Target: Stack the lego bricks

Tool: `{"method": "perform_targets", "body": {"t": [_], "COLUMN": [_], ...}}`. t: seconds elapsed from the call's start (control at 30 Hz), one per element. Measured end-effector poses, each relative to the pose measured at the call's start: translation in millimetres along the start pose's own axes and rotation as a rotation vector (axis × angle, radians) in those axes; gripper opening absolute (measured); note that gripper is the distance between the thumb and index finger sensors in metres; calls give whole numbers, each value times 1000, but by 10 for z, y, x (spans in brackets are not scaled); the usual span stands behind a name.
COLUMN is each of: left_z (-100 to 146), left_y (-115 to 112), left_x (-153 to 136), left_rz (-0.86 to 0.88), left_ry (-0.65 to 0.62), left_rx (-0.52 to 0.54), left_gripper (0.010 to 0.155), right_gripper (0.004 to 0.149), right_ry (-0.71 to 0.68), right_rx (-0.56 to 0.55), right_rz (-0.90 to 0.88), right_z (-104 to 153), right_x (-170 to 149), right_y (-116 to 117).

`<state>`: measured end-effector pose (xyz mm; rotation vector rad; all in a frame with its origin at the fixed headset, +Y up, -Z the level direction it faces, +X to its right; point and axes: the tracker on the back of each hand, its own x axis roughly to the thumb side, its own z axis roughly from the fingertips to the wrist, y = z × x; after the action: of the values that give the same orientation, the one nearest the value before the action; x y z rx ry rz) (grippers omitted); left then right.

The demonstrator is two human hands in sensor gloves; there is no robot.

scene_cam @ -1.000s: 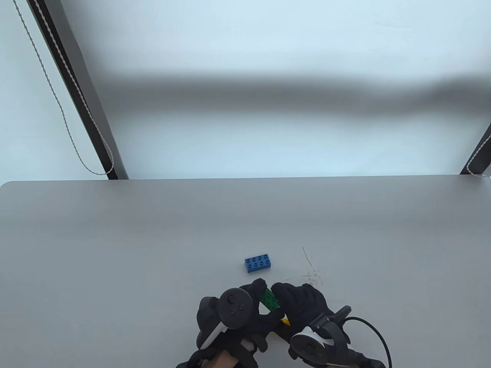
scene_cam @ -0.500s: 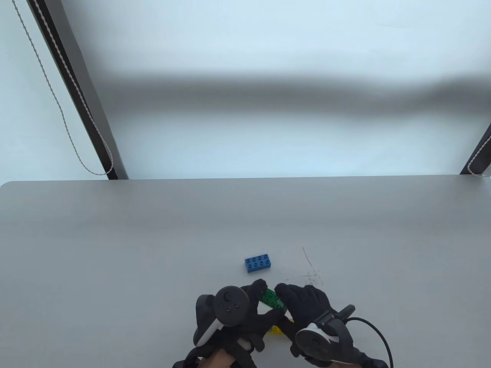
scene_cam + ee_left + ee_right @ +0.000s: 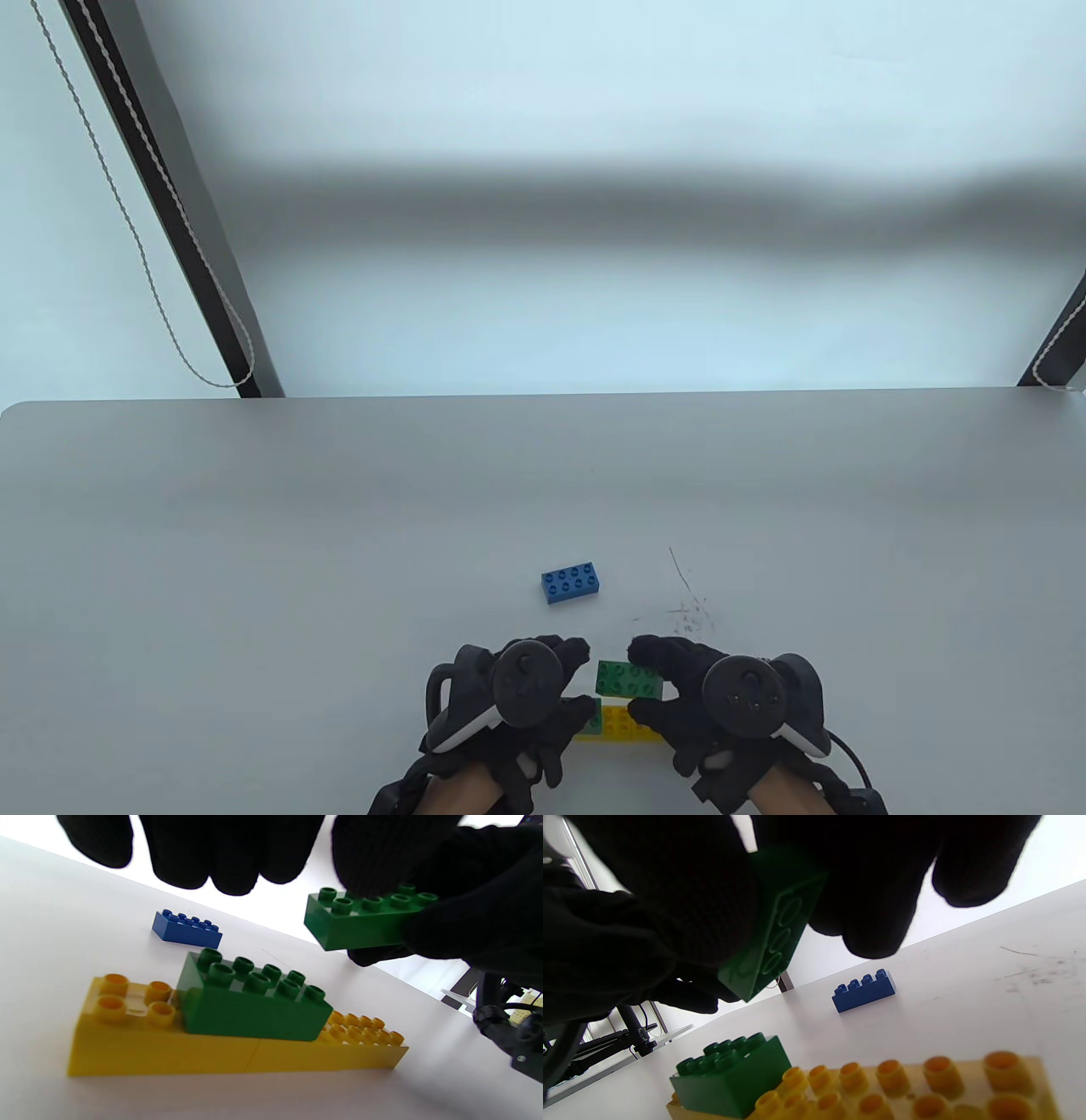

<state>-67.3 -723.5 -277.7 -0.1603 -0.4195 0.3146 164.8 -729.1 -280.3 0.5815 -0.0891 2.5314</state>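
My right hand (image 3: 657, 683) pinches a green brick (image 3: 624, 679) and holds it level in the air; it also shows in the left wrist view (image 3: 360, 923) and the right wrist view (image 3: 776, 929). Below it a row of two yellow bricks (image 3: 169, 1043) lies on the table with another green brick (image 3: 254, 1005) pressed onto its middle. My left hand (image 3: 577, 677) hovers beside this stack, fingers (image 3: 229, 853) hanging free above it and holding nothing. A blue brick (image 3: 572, 582) lies alone on the table, farther back.
The grey table (image 3: 339, 526) has scratch marks (image 3: 687, 607) right of the blue brick. A cable (image 3: 848, 755) runs from my right wrist. Black frame legs (image 3: 170, 212) stand behind the table's far edge.
The hands have drawn apart. My left hand has let go of the green brick; my right hand has turned it level and shifted it right, uncovering the yellow row.
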Motion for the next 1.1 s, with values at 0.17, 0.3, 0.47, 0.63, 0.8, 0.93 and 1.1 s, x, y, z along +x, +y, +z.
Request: {"method": "perform_targets", "body": {"t": [0.17,0.3,0.47,0.63,0.8,0.93,1.1], "left_z": [-57,-89,-124,-138,-143,-150,-160], "left_y": [-83,-147,-216,-239,-244,-248,-251], "left_x": [-58,-111,-172,-194,-203,-207,-212], "left_rz": [-72,-86,-103,-55,-42,-34,-26], "left_ry": [-16,-23,-28,-35,-38,-38,-34], "left_rx": [-71,-140,-208,-212,-216,-221,-232], "left_gripper": [66,67,65,61,61,61,61], "right_gripper": [69,68,68,68,66,66,66], "right_ry": [38,59,91,117,110,71,59], "right_rx": [81,138,190,219,236,219,209], "right_rz": [-54,-72,-97,-102,-67,33,43], "right_z": [-22,-34,-47,-55,-53,-50,-49], "right_x": [-102,-158,-251,-326,-325,-248,-213], "right_y": [61,114,198,267,315,352,360]}}
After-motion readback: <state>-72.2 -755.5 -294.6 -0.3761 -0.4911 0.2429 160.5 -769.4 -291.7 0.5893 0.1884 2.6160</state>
